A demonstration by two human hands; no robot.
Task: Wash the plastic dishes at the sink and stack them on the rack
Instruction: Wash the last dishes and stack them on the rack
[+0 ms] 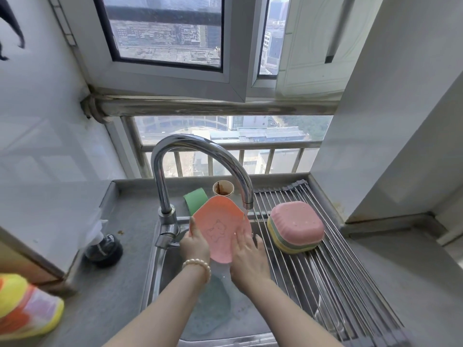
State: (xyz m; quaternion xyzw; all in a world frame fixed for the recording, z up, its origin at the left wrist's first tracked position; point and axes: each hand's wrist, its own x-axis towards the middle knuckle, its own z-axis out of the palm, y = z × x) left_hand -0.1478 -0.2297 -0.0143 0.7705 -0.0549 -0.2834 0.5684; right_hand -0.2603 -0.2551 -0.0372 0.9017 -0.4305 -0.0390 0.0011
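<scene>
Left hand [194, 242]: grips pink plate [220, 230] by its left edge, tilted under faucet [200, 171] over the sink [250, 319]. Right hand [246, 256]: flat fingers rub its face. Rack [338, 266]: stacked bowls [295, 226] upside down. Risk: wet plastic slipping into the sink.

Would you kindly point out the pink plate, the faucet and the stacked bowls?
pink plate [220, 229], head view, centre of its face.
faucet [200, 146], head view, top of arch.
stacked bowls [297, 222], head view, top bowl's base.

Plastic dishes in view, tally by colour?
Pink: 2, plate in both hands, top bowl of rack stack
Green: 2, dish behind faucet, stack layer
Yellow: 1, stack bottom
Blue-green: 1, dish in sink
Total: 6
</scene>
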